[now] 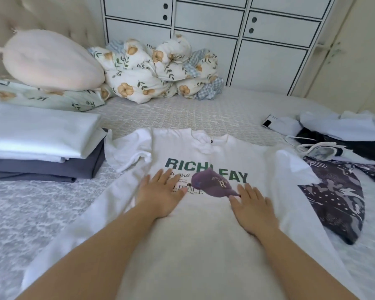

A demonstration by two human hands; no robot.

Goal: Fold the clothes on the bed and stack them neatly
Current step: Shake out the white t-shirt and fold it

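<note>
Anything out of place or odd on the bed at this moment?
Mostly tidy. The white T-shirt lies flat under both hands, but its left sleeve is bunched up near the folded stack. Unfolded dark clothes lie crumpled at right.

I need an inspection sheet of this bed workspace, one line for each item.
Surface: bed with pale patterned cover.
Job's things: white T-shirt spread flat, print up; folded stack to the left; unfolded clothes pile to the right.
Clutter: purple cap printed on the shirt, not loose; phone-like item by the pile.
Hands: left hand and right hand pressing flat on the shirt.
Cables: nothing seen.
Surroundings: pillow, floral quilt, white wardrobe.
</note>
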